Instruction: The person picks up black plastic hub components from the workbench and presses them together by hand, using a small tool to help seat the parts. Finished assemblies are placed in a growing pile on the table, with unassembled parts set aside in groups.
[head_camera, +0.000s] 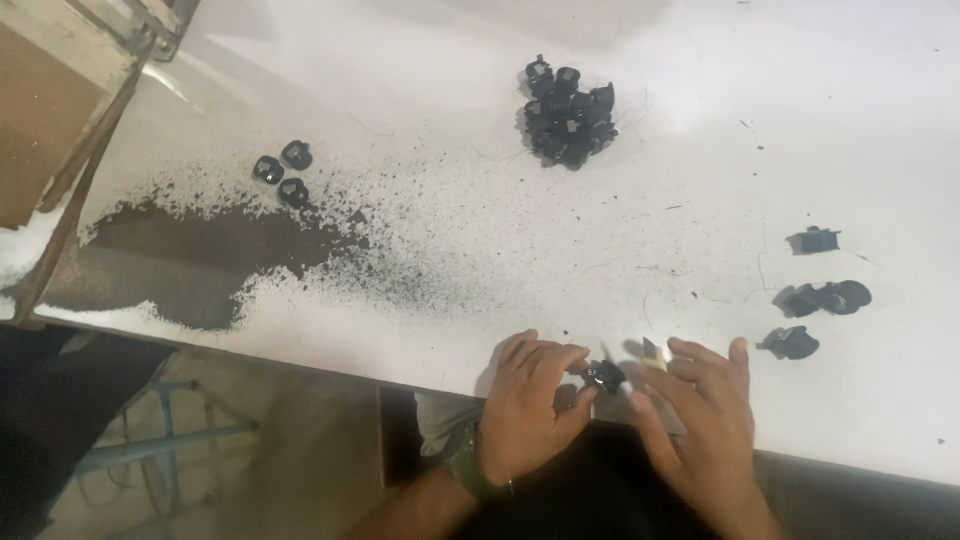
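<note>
While both hands work at the near edge of the white desk, the action sits at six o'clock in the view.
Left hand: the left hand has fingers and thumb pinched on a small black plastic part, held just over the desk edge.
Right hand: the right hand is right beside that part at its three o'clock, fingers curled; a small pale blade-like piece shows at its fingertips, and I cannot tell whether the hand grips it.
Wrist: a dark watch on the left wrist.
Pile: a heap of black parts at twelve o'clock, well apart from the hands.
Right group: four loose black parts at two to three o'clock of the hands, near the right hand.
Left group: three black parts at ten o'clock, beside the dark patch.
Dust: black powder spread across the desk's left side, thinning into specks toward the centre.
Corner: a brown cardboard box at far ten o'clock.
</note>
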